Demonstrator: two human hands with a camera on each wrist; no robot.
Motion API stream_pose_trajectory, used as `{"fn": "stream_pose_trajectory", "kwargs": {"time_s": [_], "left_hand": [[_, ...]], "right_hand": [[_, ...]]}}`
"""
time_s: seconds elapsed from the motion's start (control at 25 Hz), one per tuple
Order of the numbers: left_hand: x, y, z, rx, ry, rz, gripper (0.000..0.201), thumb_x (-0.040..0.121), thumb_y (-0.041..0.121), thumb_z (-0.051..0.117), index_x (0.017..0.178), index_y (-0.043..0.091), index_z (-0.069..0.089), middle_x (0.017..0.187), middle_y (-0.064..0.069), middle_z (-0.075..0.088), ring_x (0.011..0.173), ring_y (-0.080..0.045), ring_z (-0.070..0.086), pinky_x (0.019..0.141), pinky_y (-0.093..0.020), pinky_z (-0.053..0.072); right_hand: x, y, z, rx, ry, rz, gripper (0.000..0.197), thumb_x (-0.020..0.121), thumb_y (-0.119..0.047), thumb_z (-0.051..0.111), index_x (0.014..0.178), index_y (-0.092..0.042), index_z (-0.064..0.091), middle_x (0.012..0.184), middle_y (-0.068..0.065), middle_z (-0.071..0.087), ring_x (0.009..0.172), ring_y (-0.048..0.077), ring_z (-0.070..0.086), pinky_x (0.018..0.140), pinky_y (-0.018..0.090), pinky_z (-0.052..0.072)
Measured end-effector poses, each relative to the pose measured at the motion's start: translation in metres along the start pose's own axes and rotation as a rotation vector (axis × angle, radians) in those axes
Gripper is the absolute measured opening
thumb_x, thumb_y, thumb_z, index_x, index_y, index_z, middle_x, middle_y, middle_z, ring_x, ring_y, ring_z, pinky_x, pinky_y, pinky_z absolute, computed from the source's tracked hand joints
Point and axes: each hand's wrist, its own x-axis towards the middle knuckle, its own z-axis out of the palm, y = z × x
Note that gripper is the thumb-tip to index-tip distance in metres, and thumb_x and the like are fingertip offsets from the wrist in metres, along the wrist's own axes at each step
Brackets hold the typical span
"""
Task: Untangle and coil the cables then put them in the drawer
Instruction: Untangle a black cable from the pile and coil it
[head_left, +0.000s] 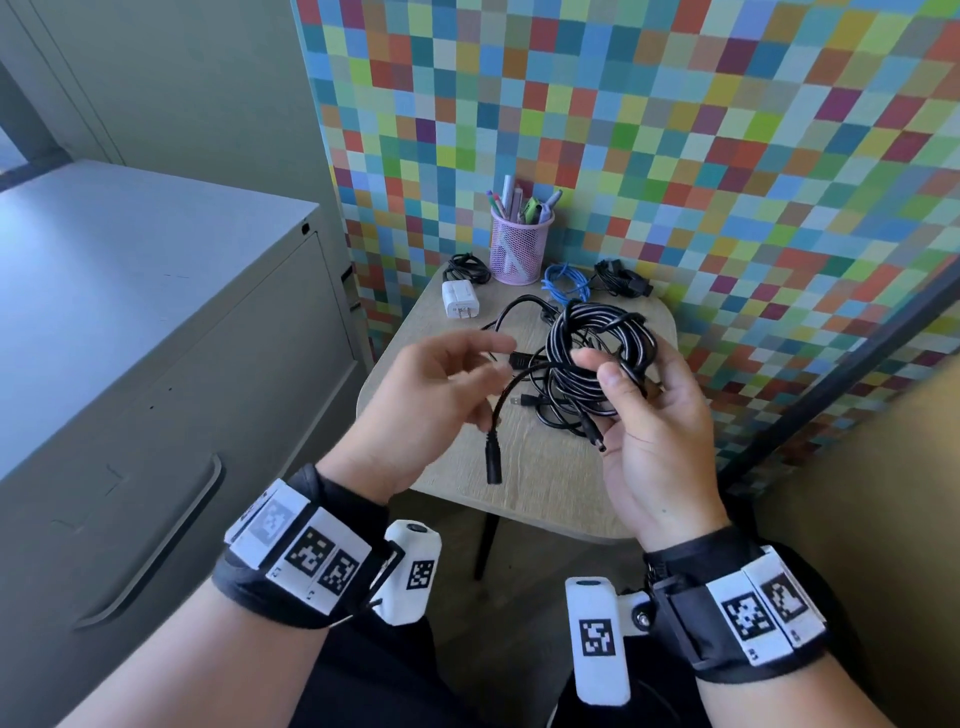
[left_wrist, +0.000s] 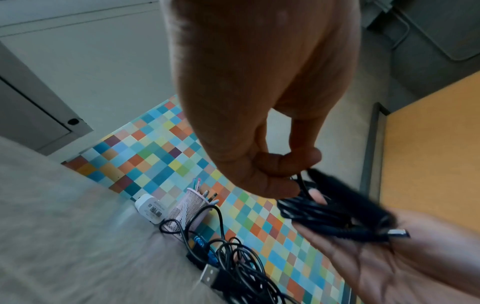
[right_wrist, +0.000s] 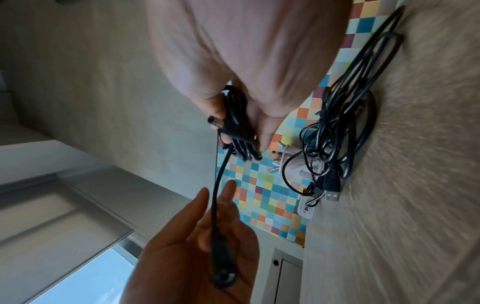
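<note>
My right hand (head_left: 660, 415) grips a coiled black cable (head_left: 597, 332) above the small wooden table (head_left: 519, 483), thumb pressed over the loops; its barrel plug (head_left: 595, 436) sticks out by the palm. The coil's loose tail runs left through my left hand (head_left: 431, 395), whose thumb and fingers pinch it loosely. The tail's socket end (head_left: 492, 462) hangs below that hand. In the right wrist view the coil (right_wrist: 239, 127) sits in my right hand's fingers and the socket end (right_wrist: 223, 273) lies against my left hand (right_wrist: 182, 257). A tangle of black cables (head_left: 550, 410) lies on the table under the coil.
At the back of the table stand a pink mesh pen cup (head_left: 519, 249), a white charger (head_left: 460, 300), a blue cable (head_left: 566, 283) and two small black cable bundles (head_left: 467, 267) (head_left: 618, 278). A grey cabinet with a drawer handle (head_left: 150, 545) is on the left. A checkered wall is behind.
</note>
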Motion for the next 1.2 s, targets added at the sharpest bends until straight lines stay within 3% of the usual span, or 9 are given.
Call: {"fn": "stream_pose_trajectory", "kwargs": {"time_s": [0.16, 0.32, 0.44, 0.56, 0.68, 0.92, 1.0, 1.08, 1.2], "left_hand": [[-0.003, -0.006, 0.006, 0.266, -0.077, 0.008, 0.016, 0.102, 0.024, 0.064, 0.107, 0.022, 0.079, 0.063, 0.005, 0.053, 0.055, -0.018, 0.044, 0.054, -0.030, 0.040], [-0.008, -0.014, 0.010, 0.593, -0.181, 0.081, 0.016, 0.096, 0.037, 0.070, 0.094, 0.026, 0.081, 0.082, -0.002, 0.068, 0.066, -0.014, 0.057, 0.067, -0.035, 0.049], [-0.005, -0.012, 0.012, 0.665, -0.227, 0.043, 0.019, 0.099, 0.035, 0.067, 0.093, 0.022, 0.080, 0.079, -0.005, 0.073, 0.054, -0.008, 0.055, 0.056, -0.023, 0.047], [-0.005, -0.009, 0.018, 0.477, -0.239, -0.056, 0.017, 0.100, 0.021, 0.065, 0.095, 0.012, 0.079, 0.077, -0.003, 0.077, 0.066, -0.013, 0.073, 0.063, -0.026, 0.059], [-0.007, -0.010, 0.029, 0.028, -0.217, -0.162, 0.023, 0.097, -0.001, 0.052, 0.101, -0.003, 0.075, 0.093, -0.019, 0.078, 0.084, -0.028, 0.076, 0.075, -0.034, 0.062], [-0.004, -0.014, 0.027, -0.505, -0.131, -0.226, 0.062, 0.080, 0.029, 0.041, 0.122, -0.011, 0.065, 0.118, -0.027, 0.072, 0.111, -0.041, 0.070, 0.090, -0.041, 0.059], [-0.006, -0.014, 0.026, -0.458, -0.104, -0.180, 0.061, 0.089, 0.038, 0.046, 0.123, -0.007, 0.067, 0.118, -0.026, 0.072, 0.112, -0.041, 0.070, 0.097, -0.044, 0.057], [-0.008, -0.013, 0.027, -0.394, -0.080, -0.118, 0.054, 0.093, 0.043, 0.055, 0.118, -0.002, 0.070, 0.113, -0.024, 0.074, 0.109, -0.038, 0.072, 0.098, -0.045, 0.058], [-0.011, -0.011, 0.032, -0.345, -0.014, -0.047, 0.040, 0.094, 0.034, 0.068, 0.109, -0.003, 0.073, 0.106, -0.023, 0.076, 0.102, -0.035, 0.075, 0.089, -0.039, 0.061]], "right_hand": [[-0.001, -0.001, 0.003, -0.035, -0.074, -0.082, 0.044, 0.097, -0.006, 0.068, 0.139, -0.003, 0.054, 0.117, 0.023, 0.074, 0.122, 0.045, 0.065, 0.107, 0.071, 0.045], [0.002, -0.007, 0.004, 0.001, -0.060, -0.063, 0.042, 0.100, -0.002, 0.059, 0.141, 0.000, 0.053, 0.108, 0.016, 0.077, 0.116, 0.037, 0.069, 0.104, 0.065, 0.051], [0.003, -0.011, 0.004, 0.061, -0.024, -0.043, 0.039, 0.099, -0.005, 0.058, 0.135, 0.008, 0.054, 0.106, 0.014, 0.076, 0.115, 0.038, 0.068, 0.103, 0.063, 0.052], [0.000, -0.012, 0.007, 0.066, -0.059, -0.031, 0.034, 0.099, -0.010, 0.058, 0.130, 0.004, 0.057, 0.106, 0.012, 0.076, 0.111, 0.036, 0.069, 0.101, 0.059, 0.054], [-0.011, -0.008, 0.015, 0.022, -0.125, -0.050, 0.039, 0.097, -0.018, 0.060, 0.129, 0.004, 0.054, 0.111, 0.015, 0.075, 0.112, 0.035, 0.069, 0.101, 0.055, 0.054], [-0.025, 0.003, 0.017, -0.214, -0.214, -0.225, 0.025, 0.107, -0.009, 0.052, 0.126, -0.013, 0.068, 0.116, -0.004, 0.077, 0.114, 0.012, 0.070, 0.096, 0.024, 0.054], [-0.020, 0.012, 0.013, -0.206, -0.180, -0.228, 0.023, 0.107, -0.011, 0.055, 0.120, -0.019, 0.072, 0.118, -0.002, 0.077, 0.120, 0.018, 0.068, 0.103, 0.033, 0.053], [-0.015, 0.021, 0.009, -0.291, -0.136, -0.206, 0.027, 0.101, -0.036, 0.065, 0.125, -0.026, 0.074, 0.142, 0.002, 0.066, 0.146, 0.031, 0.047, 0.120, 0.055, 0.037], [-0.016, 0.022, 0.010, -0.322, -0.119, -0.155, 0.034, 0.087, -0.052, 0.073, 0.119, -0.039, 0.077, 0.166, -0.014, 0.031, 0.158, 0.016, 0.026, 0.124, 0.054, 0.031]]}}
